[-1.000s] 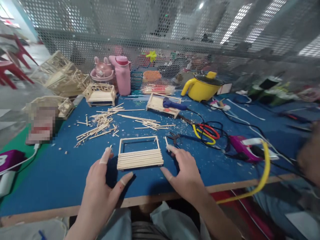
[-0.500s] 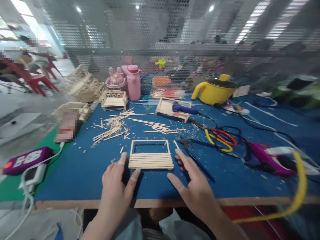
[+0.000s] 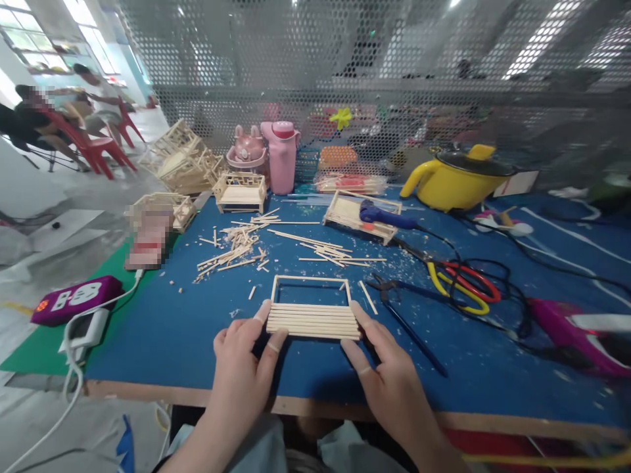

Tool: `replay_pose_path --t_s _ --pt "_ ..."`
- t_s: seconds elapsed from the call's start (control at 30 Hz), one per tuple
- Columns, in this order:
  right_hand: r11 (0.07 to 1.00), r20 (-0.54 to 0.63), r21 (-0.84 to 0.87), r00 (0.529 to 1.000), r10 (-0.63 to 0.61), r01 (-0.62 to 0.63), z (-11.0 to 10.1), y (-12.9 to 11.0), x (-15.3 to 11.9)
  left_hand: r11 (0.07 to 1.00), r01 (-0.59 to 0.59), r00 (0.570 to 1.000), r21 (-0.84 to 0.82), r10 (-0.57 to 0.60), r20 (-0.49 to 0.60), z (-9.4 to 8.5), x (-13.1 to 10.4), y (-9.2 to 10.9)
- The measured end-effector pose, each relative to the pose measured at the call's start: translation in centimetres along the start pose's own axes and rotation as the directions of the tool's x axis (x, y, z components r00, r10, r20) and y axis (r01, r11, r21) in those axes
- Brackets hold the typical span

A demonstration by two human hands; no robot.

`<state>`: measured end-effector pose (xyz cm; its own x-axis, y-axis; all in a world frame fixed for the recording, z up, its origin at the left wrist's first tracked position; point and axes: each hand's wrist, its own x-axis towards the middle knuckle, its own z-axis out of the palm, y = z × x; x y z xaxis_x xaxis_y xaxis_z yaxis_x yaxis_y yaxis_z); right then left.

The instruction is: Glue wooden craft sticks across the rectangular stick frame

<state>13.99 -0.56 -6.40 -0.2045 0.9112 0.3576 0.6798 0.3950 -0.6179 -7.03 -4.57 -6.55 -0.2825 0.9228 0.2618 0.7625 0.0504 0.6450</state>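
Head view: showed one stick frame (image 3: 313, 320) near the middle of the front edge of the desk (image 3: 172, 355), closely slatted at the near half, open at the far half.
Left hand (image 3: 236, 358): grasped the left end of the frame, with forefinger at the side and thumb at the near corner.
Right hand (image 3: 394, 368): grasped the right end likewise, with finger and thumb opposite the left hand's.
Slats: spanned the near half side by side; might have sprung off or slid askew, if pinched harder at one end than the other.
Open far half: looked the weaker part; could have racked out of square under uneven inward pressure, for want of cross-sticks.
Short stick (image 3: 252, 292): lay loose off the frame's left side; could have been swept away by a stray knuckle.
Longer stick (image 3: 367, 297): lay just beside the right hand; likewise at risk of a nudge.
Cutters (image 3: 383, 284): lay gaping, right of the longer stick; could have caught the right hand, if moved carelessly outward.
Glue gun (image 3: 384, 215): rested on a stick tray (image 3: 345, 209) toward the far edge; could have toppled, if pulled by the cord (image 3: 438, 238).
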Motion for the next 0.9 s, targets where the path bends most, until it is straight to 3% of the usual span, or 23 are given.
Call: replay_pose_path --t_s 0.13,0.37,0.53,0.63,0.73,0.83,0.9 --pt "0.999 -0.02 0.042 1.0 0.013 -0.012 0.0 -0.3 0.0 1.0 -0.009 1.0 -0.01 0.009 -0.002 -0.3 0.3 0.0" --pt "0.944 0.031 0.22 0.969 0.246 -0.246 -0.2 -0.8 -0.4 0.986 0.105 0.992 -0.131 -0.095 0.082 -0.5 0.7 -0.3" --pt "0.928 0.079 0.266 0.966 0.247 -0.26 -0.2 -1.0 -0.1 0.977 0.139 0.99 -0.164 -0.134 0.045 -0.7 0.5 0.3" --pt "0.944 0.017 0.25 0.975 0.22 -0.217 0.0 -0.6 -0.5 0.972 0.072 0.993 -0.225 -0.091 -0.074 -1.4 0.6 -0.3" --pt "0.949 -0.14 0.293 0.977 0.16 -0.114 -0.8 0.1 -1.1 0.951 0.038 0.967 -0.308 -0.113 -0.228 -2.6 1.0 -2.3" --pt "0.972 -0.272 0.235 0.961 0.047 0.02 -3.2 0.7 -0.1 0.968 0.097 0.972 -0.233 -0.142 -0.188 -3.8 1.2 -4.3" --pt "0.984 -0.246 0.108 0.963 -0.113 0.143 -5.0 0.4 2.2 0.973 0.114 0.984 -0.202 -0.139 -0.113 -4.1 1.2 -4.8"
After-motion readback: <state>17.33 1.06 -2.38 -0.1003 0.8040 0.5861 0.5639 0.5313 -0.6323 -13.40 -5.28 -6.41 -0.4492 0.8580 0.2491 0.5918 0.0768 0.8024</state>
